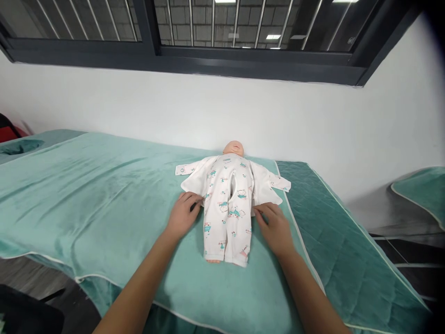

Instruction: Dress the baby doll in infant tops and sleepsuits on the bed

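Note:
A baby doll (234, 148) lies on its back with its head toward the wall. Over its front are white printed baby trousers (216, 229), legs pointing at me, and one foot's toes show below a cuff. A white baby shirt (195, 182) spreads out on both sides, sleeves stretched sideways. My left hand (184, 212) pinches at the shirt's lower edge, left of the trousers. On the other side, my right hand (274, 226) has thumb and fingers closed on the shirt's hem. The doll's arms and trunk are hidden under the cloth.
A pale green sheet (104, 195) covers the bed, with a darker quilted cover (340, 250) at the right. Behind stands a white wall (139, 106) below a dark window frame (243, 65). A black object (28, 308) is at the lower left.

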`<action>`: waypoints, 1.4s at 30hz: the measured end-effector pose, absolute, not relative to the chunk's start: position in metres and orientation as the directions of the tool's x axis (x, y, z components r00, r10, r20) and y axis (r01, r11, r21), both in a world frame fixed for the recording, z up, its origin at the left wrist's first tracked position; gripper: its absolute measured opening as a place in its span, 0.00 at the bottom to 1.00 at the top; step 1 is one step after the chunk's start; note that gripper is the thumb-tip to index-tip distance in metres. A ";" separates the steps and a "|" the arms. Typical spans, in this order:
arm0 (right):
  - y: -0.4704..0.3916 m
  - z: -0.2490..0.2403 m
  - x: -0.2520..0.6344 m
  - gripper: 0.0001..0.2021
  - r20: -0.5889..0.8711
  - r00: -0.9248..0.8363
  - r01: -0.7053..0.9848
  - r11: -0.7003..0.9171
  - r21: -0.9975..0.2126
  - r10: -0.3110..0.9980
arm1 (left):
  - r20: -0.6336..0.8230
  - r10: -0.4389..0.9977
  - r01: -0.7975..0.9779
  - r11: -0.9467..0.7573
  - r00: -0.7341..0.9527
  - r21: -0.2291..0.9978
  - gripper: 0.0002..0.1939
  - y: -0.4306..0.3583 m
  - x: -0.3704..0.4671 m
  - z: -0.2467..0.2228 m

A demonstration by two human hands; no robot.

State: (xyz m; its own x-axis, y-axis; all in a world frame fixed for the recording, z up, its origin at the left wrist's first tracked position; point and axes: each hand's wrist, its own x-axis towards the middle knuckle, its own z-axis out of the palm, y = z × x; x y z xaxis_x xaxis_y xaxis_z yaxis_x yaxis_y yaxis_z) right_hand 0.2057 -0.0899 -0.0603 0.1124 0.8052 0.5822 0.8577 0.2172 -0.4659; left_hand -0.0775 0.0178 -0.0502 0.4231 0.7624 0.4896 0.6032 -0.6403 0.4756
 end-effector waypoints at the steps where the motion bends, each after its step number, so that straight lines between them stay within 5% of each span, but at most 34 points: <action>1: -0.087 -0.061 0.210 0.10 0.594 0.181 0.854 0.174 -0.490 0.784 | 0.488 0.775 0.616 -0.623 0.401 0.483 0.12 0.019 -0.078 -0.051; 4: -0.075 -0.061 0.228 0.13 0.559 0.350 0.868 -0.036 -0.495 0.751 | 0.506 0.809 0.671 -0.555 0.300 0.491 0.13 0.023 -0.077 -0.054; 9: -0.059 -0.052 0.257 0.25 0.325 0.568 0.818 -0.474 -0.325 0.756 | 0.507 0.846 0.745 -0.443 0.164 0.499 0.11 0.029 -0.077 -0.058; 14: -0.052 -0.049 0.274 0.20 0.076 0.653 0.716 -0.581 -0.386 0.754 | 0.520 0.844 0.771 -0.416 0.130 0.482 0.10 0.030 -0.077 -0.060; 17: -0.045 -0.042 0.273 0.13 0.090 0.656 0.638 -0.488 -0.595 0.749 | 0.524 0.842 0.771 -0.415 0.126 0.483 0.09 0.030 -0.077 -0.061; 20: -0.040 -0.021 0.248 0.12 0.247 0.653 0.478 -0.137 -0.868 0.716 | 0.518 0.846 0.768 -0.414 0.126 0.489 0.09 0.030 -0.077 -0.061; 22: -0.040 -0.004 0.220 0.11 0.401 0.557 0.462 0.129 -0.877 0.727 | 0.512 0.850 0.766 -0.409 0.122 0.496 0.08 0.029 -0.077 -0.061; 25: -0.041 0.013 0.177 0.03 0.541 0.189 0.646 0.312 -0.697 0.819 | 0.501 0.856 0.759 -0.408 0.125 0.507 0.09 0.029 -0.077 -0.060; 28: -0.044 0.011 0.155 0.03 0.541 -0.049 0.803 0.355 -0.479 0.840 | 0.493 0.860 0.751 -0.412 0.134 0.516 0.09 0.029 -0.078 -0.059; 30: -0.046 0.005 0.153 0.03 0.535 -0.067 0.829 0.346 -0.439 0.842 | 0.489 0.861 0.751 -0.412 0.137 0.515 0.09 0.029 -0.078 -0.059; 36: -0.056 0.011 0.160 0.05 0.462 -0.073 0.774 0.342 -0.532 0.884 | 0.469 0.877 0.741 -0.384 0.107 0.551 0.09 0.025 -0.078 -0.057; 39: -0.045 0.024 0.169 0.06 0.465 0.062 0.709 0.289 -0.643 0.883 | 0.428 0.901 0.714 -0.347 0.074 0.608 0.10 0.033 -0.081 -0.052; 42: -0.010 0.035 0.185 0.08 0.475 0.253 0.672 0.201 -0.713 0.843 | 0.398 0.916 0.807 -0.266 0.041 0.527 0.14 0.057 -0.086 -0.046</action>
